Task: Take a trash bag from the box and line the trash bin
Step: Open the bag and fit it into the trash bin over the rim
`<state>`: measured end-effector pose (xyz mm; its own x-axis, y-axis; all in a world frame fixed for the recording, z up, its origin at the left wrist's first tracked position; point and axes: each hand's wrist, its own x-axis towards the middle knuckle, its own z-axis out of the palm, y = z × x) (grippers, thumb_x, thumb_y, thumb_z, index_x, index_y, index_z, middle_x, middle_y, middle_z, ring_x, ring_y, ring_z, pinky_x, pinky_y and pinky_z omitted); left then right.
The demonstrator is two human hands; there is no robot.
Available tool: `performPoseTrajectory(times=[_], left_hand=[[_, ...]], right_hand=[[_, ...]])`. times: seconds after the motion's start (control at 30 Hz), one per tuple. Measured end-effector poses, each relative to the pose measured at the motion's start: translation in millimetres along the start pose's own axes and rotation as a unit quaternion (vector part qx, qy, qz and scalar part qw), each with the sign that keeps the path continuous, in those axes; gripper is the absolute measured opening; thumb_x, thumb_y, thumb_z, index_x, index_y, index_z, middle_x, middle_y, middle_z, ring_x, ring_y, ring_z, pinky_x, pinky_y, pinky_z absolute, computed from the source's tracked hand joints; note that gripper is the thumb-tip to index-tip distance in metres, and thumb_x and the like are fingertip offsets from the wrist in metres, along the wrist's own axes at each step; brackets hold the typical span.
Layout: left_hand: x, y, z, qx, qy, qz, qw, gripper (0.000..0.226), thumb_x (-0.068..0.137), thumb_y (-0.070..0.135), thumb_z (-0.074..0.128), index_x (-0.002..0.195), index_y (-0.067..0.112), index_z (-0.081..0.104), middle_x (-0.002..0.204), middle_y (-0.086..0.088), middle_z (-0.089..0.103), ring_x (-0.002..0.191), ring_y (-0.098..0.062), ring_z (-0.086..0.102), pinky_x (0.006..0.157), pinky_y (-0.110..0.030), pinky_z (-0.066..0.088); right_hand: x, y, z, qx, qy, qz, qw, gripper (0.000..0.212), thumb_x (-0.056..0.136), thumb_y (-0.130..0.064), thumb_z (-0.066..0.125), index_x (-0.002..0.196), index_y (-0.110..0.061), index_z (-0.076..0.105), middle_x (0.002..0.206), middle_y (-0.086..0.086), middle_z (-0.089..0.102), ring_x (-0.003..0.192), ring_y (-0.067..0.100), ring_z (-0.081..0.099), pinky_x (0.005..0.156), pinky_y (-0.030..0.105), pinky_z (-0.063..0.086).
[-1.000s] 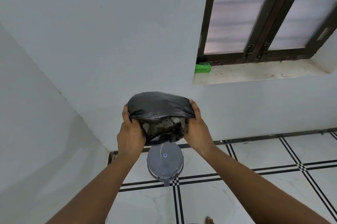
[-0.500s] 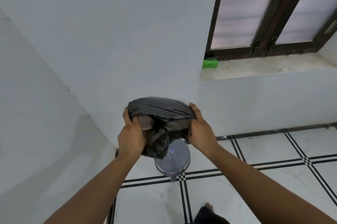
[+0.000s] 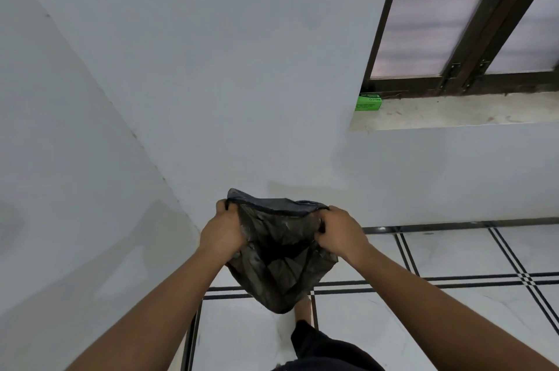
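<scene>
A black trash bag (image 3: pixel 281 261) hangs between my two hands with its mouth spread wide toward me. My left hand (image 3: pixel 222 233) grips the left side of the bag's rim. My right hand (image 3: pixel 340 233) grips the right side of the rim. The bag's body sags down over the floor. The grey trash bin is hidden behind the bag. A green box (image 3: pixel 368 102) sits at the left end of the window sill, far from both hands.
White walls meet in a corner on the left. A dark-framed window (image 3: pixel 472 17) stands above the stone sill (image 3: pixel 453 113). The white tiled floor (image 3: pixel 453 249) has black double lines. My foot (image 3: pixel 303 307) and dark trouser leg show below the bag.
Both hands have pulled the bag's rim apart, so the bag went from bunched to wide open. The hands dropped lower and the bag now covers the grey bin.
</scene>
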<state>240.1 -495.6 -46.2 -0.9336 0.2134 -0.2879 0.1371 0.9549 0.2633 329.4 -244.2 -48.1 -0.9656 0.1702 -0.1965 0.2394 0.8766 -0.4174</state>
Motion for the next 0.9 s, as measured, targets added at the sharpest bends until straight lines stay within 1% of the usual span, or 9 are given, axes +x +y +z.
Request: performPoseTrajectory(times=[0.13, 0.23, 0.33, 0.4, 0.47, 0.53, 0.63, 0.73, 0.9], left_hand=[[1.6, -2.8, -3.2, 0.017, 0.004, -0.015, 1.000, 0.067, 0.081, 0.020, 0.067, 0.143, 0.013, 0.041, 0.146, -0.010, 0.030, 0.098, -0.036, 0.067, 0.078, -0.041, 0.055], [4.2, 0.7, -6.1, 0.024, 0.012, -0.019, 0.999, 0.066, 0.082, 0.018, 0.065, 0.143, 0.015, 0.041, 0.145, -0.009, 0.032, 0.100, -0.036, 0.066, 0.077, -0.039, 0.054], [10.0, 2.8, -7.0, 0.023, 0.014, -0.013, 1.000, 0.062, 0.084, 0.022, 0.065, 0.141, 0.015, 0.043, 0.142, -0.009, 0.034, 0.098, -0.034, 0.067, 0.074, -0.036, 0.052], [14.3, 2.8, -6.2, 0.017, 0.016, -0.004, 1.000, 0.059, 0.085, 0.023, 0.065, 0.140, 0.014, 0.044, 0.141, -0.009, 0.035, 0.096, -0.034, 0.066, 0.075, -0.038, 0.054], [19.2, 2.4, -4.9, 0.007, 0.019, 0.009, 1.000, 0.059, 0.085, 0.024, 0.066, 0.139, 0.014, 0.046, 0.141, -0.009, 0.036, 0.096, -0.034, 0.067, 0.078, -0.040, 0.055], [23.1, 2.3, -3.9, -0.004, 0.025, 0.020, 0.999, 0.060, 0.083, 0.024, 0.067, 0.139, 0.017, 0.048, 0.142, -0.007, 0.036, 0.097, -0.034, 0.066, 0.082, -0.041, 0.057], [28.5, 4.4, -3.1, -0.016, 0.030, 0.033, 0.999, 0.062, 0.082, 0.023, 0.067, 0.141, 0.021, 0.050, 0.143, -0.004, 0.037, 0.100, -0.033, 0.066, 0.082, -0.041, 0.057], [33.3, 6.9, -2.4, -0.021, 0.036, 0.042, 0.998, 0.057, 0.082, 0.021, 0.066, 0.138, 0.020, 0.053, 0.142, -0.003, 0.040, 0.100, -0.032, 0.065, 0.081, -0.042, 0.057], [42.2, 6.3, -1.2, -0.014, 0.013, 0.034, 0.999, 0.057, 0.080, 0.020, 0.068, 0.135, 0.018, 0.055, 0.136, -0.004, 0.045, 0.103, -0.030, 0.064, 0.081, -0.040, 0.056]], right_hand=[[2.9, 4.7, 6.8, -0.103, 0.054, -0.021, 0.993, 0.053, 0.083, -0.029, 0.064, 0.136, -0.028, 0.056, 0.104, 0.007, 0.070, 0.105, 0.033, 0.059, 0.078, 0.036, 0.053], [8.2, 2.8, 10.1, -0.107, 0.063, -0.019, 0.992, 0.061, 0.085, -0.029, 0.066, 0.141, -0.020, 0.044, 0.100, 0.008, 0.069, 0.092, 0.031, 0.066, 0.068, 0.035, 0.052], [12.5, 3.7, 10.7, -0.112, 0.079, -0.017, 0.990, 0.052, 0.088, -0.028, 0.064, 0.136, -0.018, 0.047, 0.102, 0.005, 0.066, 0.088, 0.029, 0.067, 0.061, 0.032, 0.046], [15.7, 4.5, 12.4, -0.141, 0.112, -0.020, 0.983, 0.032, 0.087, -0.026, 0.067, 0.118, -0.016, 0.065, 0.105, 0.006, 0.058, 0.087, 0.029, 0.063, 0.057, 0.031, 0.041], [20.9, 5.2, 13.3, -0.175, 0.143, -0.016, 0.974, 0.008, 0.080, -0.019, 0.073, 0.084, -0.012, 0.073, 0.099, 0.008, 0.054, 0.082, 0.029, 0.055, 0.054, 0.032, 0.035], [26.7, 8.3, 12.4, -0.177, 0.160, -0.016, 0.971, 0.009, 0.078, -0.012, 0.073, 0.070, -0.010, 0.072, 0.094, 0.009, 0.055, 0.080, 0.030, 0.053, 0.054, 0.033, 0.034], [36.2, 15.6, 10.5, -0.114, 0.146, -0.012, 0.983, 0.018, 0.095, -0.013, 0.057, 0.092, -0.009, 0.075, 0.094, 0.008, 0.058, 0.084, 0.030, 0.057, 0.056, 0.032, 0.041], [42.6, 18.1, 8.3, -0.049, 0.131, 0.010, 0.990, 0.024, 0.098, -0.012, 0.046, 0.112, -0.013, 0.067, 0.089, 0.007, 0.064, 0.081, 0.028, 0.061, 0.059, 0.032, 0.043], [50.7, 14.2, 8.8, 0.008, 0.108, 0.022, 0.994, 0.017, 0.095, -0.002, 0.041, 0.099, -0.016, 0.049, 0.070, 0.004, 0.058, 0.061, 0.026, 0.054, 0.052, 0.034, 0.038]])
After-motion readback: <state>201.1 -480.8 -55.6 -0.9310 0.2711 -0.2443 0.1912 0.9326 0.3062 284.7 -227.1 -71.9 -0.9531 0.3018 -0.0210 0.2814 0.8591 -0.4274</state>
